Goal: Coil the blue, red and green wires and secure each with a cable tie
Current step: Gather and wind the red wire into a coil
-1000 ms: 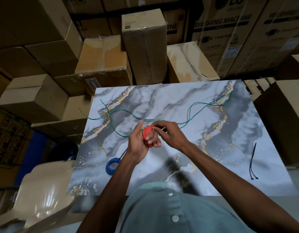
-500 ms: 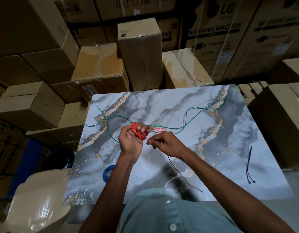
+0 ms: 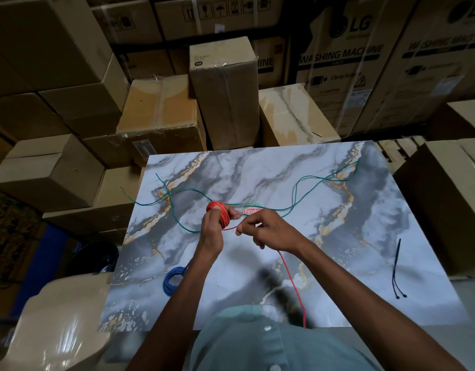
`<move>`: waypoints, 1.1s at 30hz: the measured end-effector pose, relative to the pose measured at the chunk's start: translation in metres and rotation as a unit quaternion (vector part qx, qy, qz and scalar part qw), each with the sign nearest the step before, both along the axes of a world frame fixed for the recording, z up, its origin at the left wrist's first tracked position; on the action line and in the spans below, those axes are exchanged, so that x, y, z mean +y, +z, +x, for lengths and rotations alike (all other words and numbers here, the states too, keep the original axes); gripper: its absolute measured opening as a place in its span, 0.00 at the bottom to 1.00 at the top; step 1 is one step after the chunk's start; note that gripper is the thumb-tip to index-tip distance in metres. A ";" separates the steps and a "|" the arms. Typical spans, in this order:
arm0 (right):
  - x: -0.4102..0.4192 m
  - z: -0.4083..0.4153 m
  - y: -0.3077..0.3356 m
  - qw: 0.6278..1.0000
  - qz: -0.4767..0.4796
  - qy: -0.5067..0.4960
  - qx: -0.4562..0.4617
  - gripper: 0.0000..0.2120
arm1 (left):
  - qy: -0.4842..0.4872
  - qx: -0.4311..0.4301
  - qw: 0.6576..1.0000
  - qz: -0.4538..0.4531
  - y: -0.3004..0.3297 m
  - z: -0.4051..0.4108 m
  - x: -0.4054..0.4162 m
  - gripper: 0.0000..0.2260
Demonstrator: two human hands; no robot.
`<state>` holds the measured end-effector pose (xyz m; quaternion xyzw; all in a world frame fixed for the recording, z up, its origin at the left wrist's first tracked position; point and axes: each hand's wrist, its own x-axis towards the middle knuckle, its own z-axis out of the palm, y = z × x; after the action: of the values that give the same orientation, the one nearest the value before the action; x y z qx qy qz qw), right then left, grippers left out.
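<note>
my left hand [image 3: 213, 231] had its grip closed around the coil of red wire [image 3: 220, 214], the loops wound over the fingers and held just above the middle of the marbled surface [image 3: 364, 236]. my right hand [image 3: 268, 230] sat just beside it, thumb and forefinger pinching the loose run of the same red wire where it left the coil. from that pinch the free red tail dropped back toward me, across the surface and over its near edge to my shirt [image 3: 257, 341].

just behind both hands lay the green wire [image 3: 305, 188], uncoiled, sprawling in loose bends from the far left edge of the surface to the far right corner, with one loop curving down beside my left wrist. a small red label [image 3: 251, 211] showed beside the right knuckles, partly hidden by them; what it was fixed to i could not tell.

the blue wire [image 3: 172, 279] lay coiled near the left edge, partly covered by my left forearm. two black cable ties [image 3: 396, 271] lay side by side well off to the right. cardboard boxes [image 3: 225, 89] were stacked beyond the surface, and a pale plastic chair [image 3: 57, 322] stood at the lower left.
</note>
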<state>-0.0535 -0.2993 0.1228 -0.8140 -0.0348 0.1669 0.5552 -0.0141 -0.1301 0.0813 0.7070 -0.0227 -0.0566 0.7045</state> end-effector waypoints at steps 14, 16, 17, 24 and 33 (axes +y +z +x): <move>-0.014 0.005 0.004 0.993 0.088 -0.053 0.054 0.13 | -0.126 0.046 0.987 0.092 0.001 -0.036 -0.009 0.19; -0.016 0.007 0.007 0.993 0.087 -0.061 0.044 0.11 | -0.137 0.062 0.986 0.067 0.005 -0.039 -0.013 0.20; -0.017 0.008 0.008 0.993 0.088 -0.063 0.038 0.11 | -0.140 0.072 0.986 0.051 0.007 -0.040 -0.014 0.21; -0.026 0.009 0.000 0.991 0.110 -0.074 0.003 0.11 | -0.173 0.111 0.978 -0.018 0.022 -0.046 -0.019 0.22; -0.022 -0.003 -0.026 0.975 0.182 -0.118 0.052 0.09 | -0.169 0.163 0.962 -0.136 0.035 -0.055 -0.025 0.17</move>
<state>-0.0567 -0.3215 0.0970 -0.6882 0.0607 0.1327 0.7107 -0.0688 -0.1548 0.1160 0.5715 -0.0341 -0.2855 0.7686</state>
